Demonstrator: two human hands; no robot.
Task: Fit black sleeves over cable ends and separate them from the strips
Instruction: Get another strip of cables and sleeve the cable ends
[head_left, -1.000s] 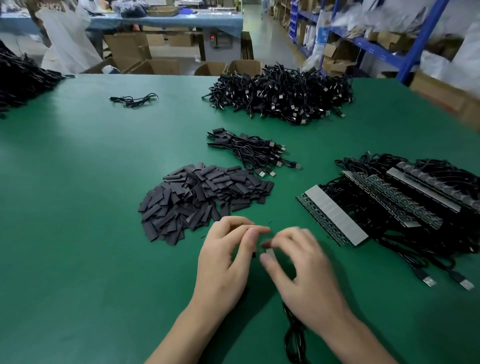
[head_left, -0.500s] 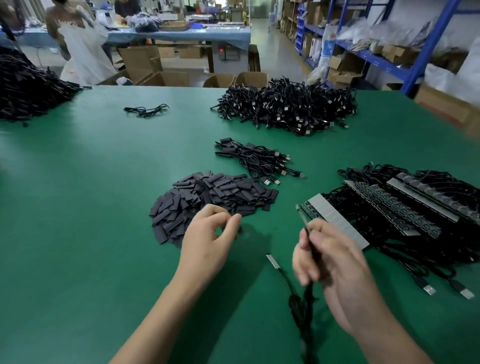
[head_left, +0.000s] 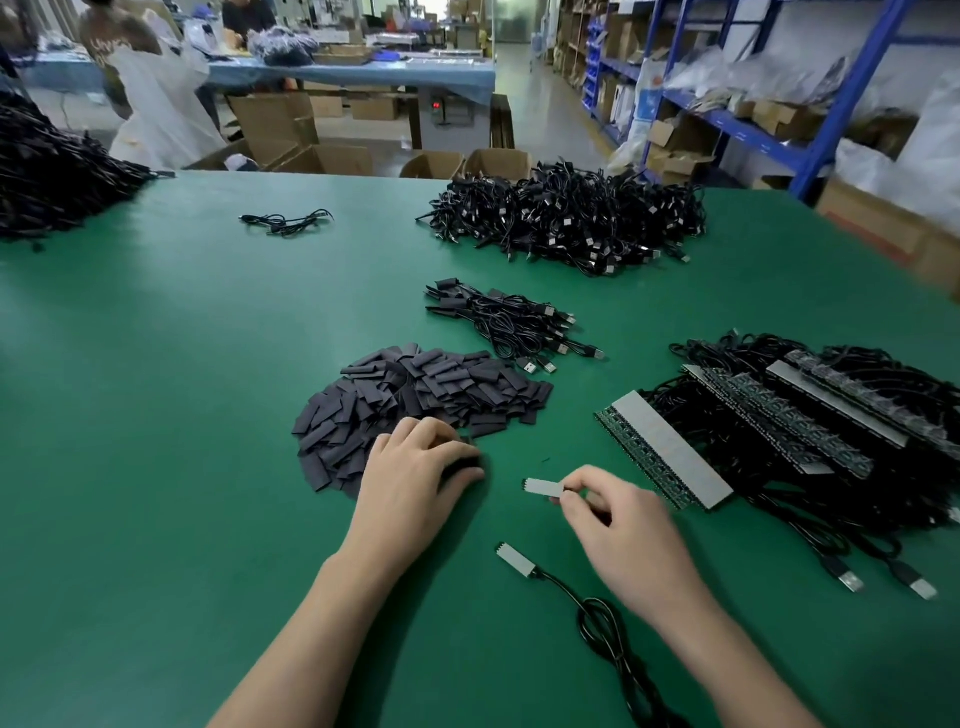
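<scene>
Sleeves: the sleeve pile (head_left: 415, 395) sits mid-desk. We judge the pieces light, soft and flattened, so we would pinch one by its side edges to open its mouth.
Cable end: the held cable end (head_left: 543, 487) is a small tab that we judge stiff and thin. It is best gripped behind the tip.
Spare: a second cable end (head_left: 517, 560) lies toward the desk's near edge.
Strips: the strips (head_left: 665, 457) lie toward the right edge.
Left hand: the left hand (head_left: 415, 478) is palm down at the pile's near rim, with its fingers curled round what we take for a black sleeve (head_left: 462, 467).
Right hand: the right hand (head_left: 618, 525) has its fingers narrowed, pinching the held cable end with the tip pointing left.
</scene>
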